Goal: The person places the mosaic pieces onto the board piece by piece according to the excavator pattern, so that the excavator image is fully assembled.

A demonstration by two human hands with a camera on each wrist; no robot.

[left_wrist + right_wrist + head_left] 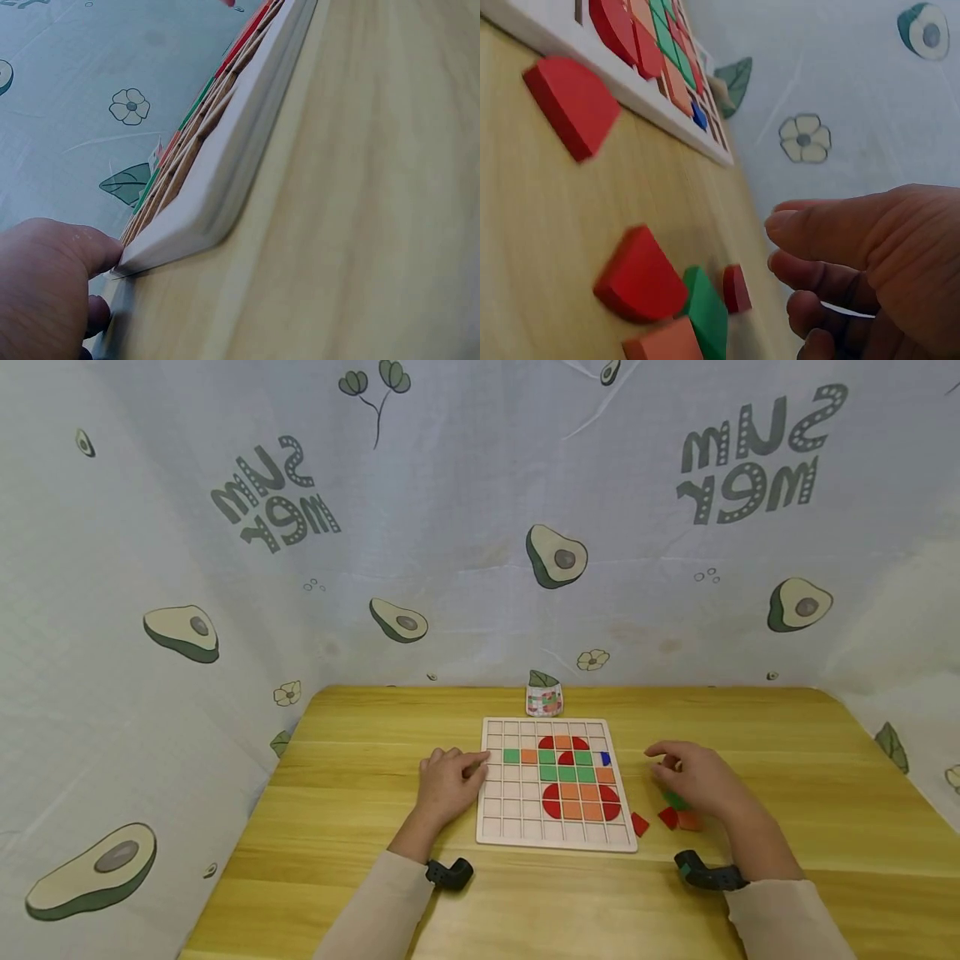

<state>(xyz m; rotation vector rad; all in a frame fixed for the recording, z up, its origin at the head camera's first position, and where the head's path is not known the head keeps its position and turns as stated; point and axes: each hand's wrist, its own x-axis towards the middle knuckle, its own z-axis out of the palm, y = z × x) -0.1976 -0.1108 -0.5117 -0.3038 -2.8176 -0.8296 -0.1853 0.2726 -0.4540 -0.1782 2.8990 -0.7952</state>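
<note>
A pale wooden grid board (510, 831) lies on the table, with red, green and orange tiles and one blue piece (605, 759) in its cells. My left hand (448, 785) touches the board's left edge with index finger and thumb; the left wrist view shows the thumb (97, 249) against the rim. To the right of the board, my right hand (697, 777) hovers above loose pieces, fingers loosely bent, with nothing visible between them. Below it are a red rounded piece (641, 281), a green piece (706, 311) and an orange piece (664, 343). Another red piece (571, 105) lies beside the board's rim.
A small patterned card (543, 700) stands behind the board, near the back edge of the wooden table (375, 752). Beyond the table hangs a pale cloth (465, 527) printed with avocados. Each wrist wears a black device (708, 872).
</note>
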